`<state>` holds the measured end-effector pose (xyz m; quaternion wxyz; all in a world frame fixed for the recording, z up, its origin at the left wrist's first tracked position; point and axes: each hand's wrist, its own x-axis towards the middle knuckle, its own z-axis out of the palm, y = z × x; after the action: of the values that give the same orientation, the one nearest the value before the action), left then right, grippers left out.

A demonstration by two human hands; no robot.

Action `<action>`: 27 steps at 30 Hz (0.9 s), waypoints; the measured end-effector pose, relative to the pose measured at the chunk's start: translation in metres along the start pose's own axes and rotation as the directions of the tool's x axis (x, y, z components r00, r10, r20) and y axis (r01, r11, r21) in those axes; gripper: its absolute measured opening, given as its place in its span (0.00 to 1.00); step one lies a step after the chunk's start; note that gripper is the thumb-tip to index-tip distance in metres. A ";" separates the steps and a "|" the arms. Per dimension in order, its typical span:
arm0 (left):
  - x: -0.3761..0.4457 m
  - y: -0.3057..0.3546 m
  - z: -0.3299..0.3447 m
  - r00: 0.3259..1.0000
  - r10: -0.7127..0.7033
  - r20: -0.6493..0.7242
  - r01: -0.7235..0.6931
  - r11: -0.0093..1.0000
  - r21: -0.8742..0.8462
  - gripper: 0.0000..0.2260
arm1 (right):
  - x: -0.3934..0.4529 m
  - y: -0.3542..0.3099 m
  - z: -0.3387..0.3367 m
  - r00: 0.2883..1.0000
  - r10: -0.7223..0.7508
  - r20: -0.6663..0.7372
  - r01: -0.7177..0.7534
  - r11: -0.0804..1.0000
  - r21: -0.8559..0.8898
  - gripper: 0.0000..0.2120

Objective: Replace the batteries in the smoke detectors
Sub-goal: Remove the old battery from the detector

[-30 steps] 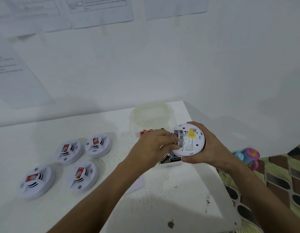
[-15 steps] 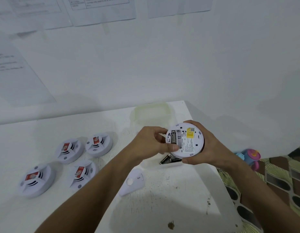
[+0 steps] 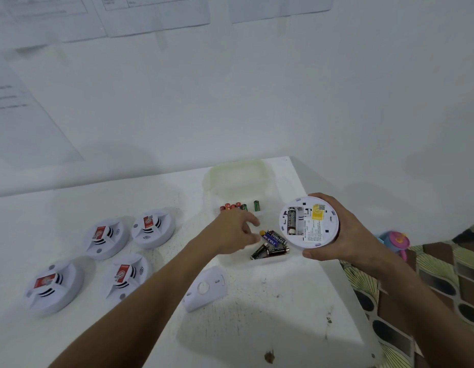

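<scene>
My right hand (image 3: 344,235) holds a round white smoke detector (image 3: 309,223) with its back facing me, showing a yellow label and an open battery bay with one black battery (image 3: 292,221) seated in it. My left hand (image 3: 235,229) hovers with fingers apart over a clear plastic tray (image 3: 235,261), fingertips right beside a pile of loose dark batteries (image 3: 270,243). Red and green batteries (image 3: 239,207) stand in a row at the tray's far side. A detached white cover plate (image 3: 204,290) lies on the table near my left forearm.
Several white smoke detectors (image 3: 105,240) with red stickers sit face up on the left of the white table (image 3: 283,328). A translucent lid (image 3: 238,176) leans against the wall behind the tray. The table edge runs along the right; a pink and blue cup (image 3: 395,240) stands beyond it.
My left hand left the detector's battery bay and moved down and left to the loose batteries in the tray. One battery now sits in the bay. The detector rose slightly.
</scene>
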<state>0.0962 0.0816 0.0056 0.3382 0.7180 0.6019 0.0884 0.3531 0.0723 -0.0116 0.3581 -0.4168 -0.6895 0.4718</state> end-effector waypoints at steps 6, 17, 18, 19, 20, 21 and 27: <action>0.009 0.005 0.015 0.994 0.025 0.107 -0.048 0.975 0.218 0.19 | -0.011 0.008 -0.001 0.999 0.035 0.012 -0.035 0.999 -0.014 0.44; -0.003 0.024 0.002 0.939 0.091 -0.333 -0.141 0.981 -0.132 0.08 | -0.014 0.004 0.006 0.999 0.039 0.011 -0.039 0.999 -0.018 0.44; -0.008 0.030 -0.001 0.921 0.079 -0.382 -0.185 0.950 -0.251 0.08 | -0.012 0.002 0.008 0.999 0.033 0.018 -0.033 0.999 -0.014 0.44; -0.012 0.037 -0.004 0.910 0.071 -0.409 -0.225 0.913 -0.341 0.08 | -0.010 0.000 0.011 0.999 0.024 0.025 -0.023 1.000 -0.011 0.44; -0.017 0.042 -0.005 0.903 0.081 -0.423 -0.258 0.888 -0.380 0.09 | -0.007 -0.003 0.014 0.999 0.009 0.035 -0.009 1.000 -0.013 0.44; -0.022 0.046 -0.005 0.897 0.105 -0.430 -0.283 0.883 -0.374 0.09 | -0.004 -0.005 0.017 0.999 -0.004 0.043 0.004 1.000 -0.014 0.43; -0.033 0.037 0.001 0.861 0.206 -0.465 -0.310 0.938 -0.159 0.10 | 0.008 -0.016 0.032 0.993 -0.050 0.104 0.046 0.998 0.038 0.43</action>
<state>0.1176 0.0491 0.0359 0.2580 0.7100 0.5463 0.3618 0.3176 0.0652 -0.0048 0.3401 -0.3684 -0.7086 0.4965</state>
